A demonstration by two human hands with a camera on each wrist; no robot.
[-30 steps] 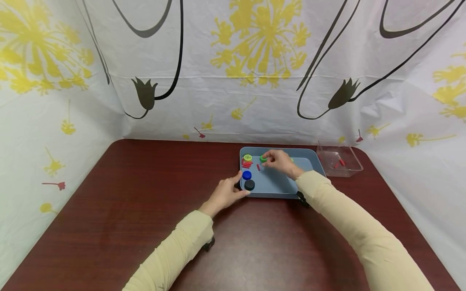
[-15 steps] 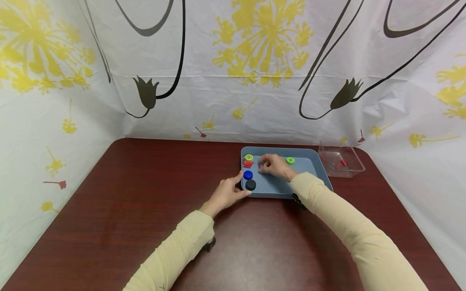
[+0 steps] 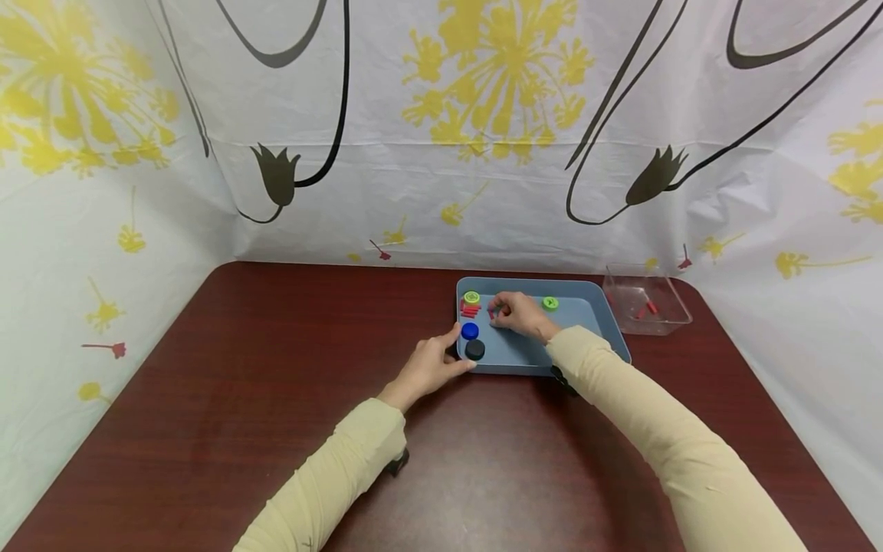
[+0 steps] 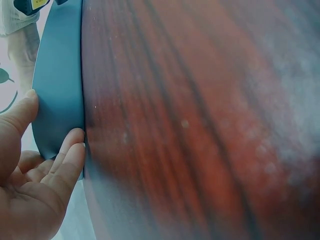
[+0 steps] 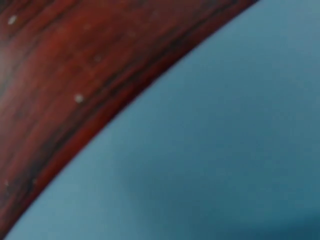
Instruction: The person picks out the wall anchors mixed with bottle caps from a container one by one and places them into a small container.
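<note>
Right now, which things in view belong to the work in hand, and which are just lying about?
Probably in the work:
tray, touched by the left hand
red pieces, one at the right hand
green discs
blue cap
black cap
clear container, holding red pieces

Probably surroundings only:
table
patterned sheet behind it

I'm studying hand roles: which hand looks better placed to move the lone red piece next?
Probably the right hand: its fingertips are at the lone red piece. The left hand, farther from that piece, touches the outer wall of the tray.
</note>
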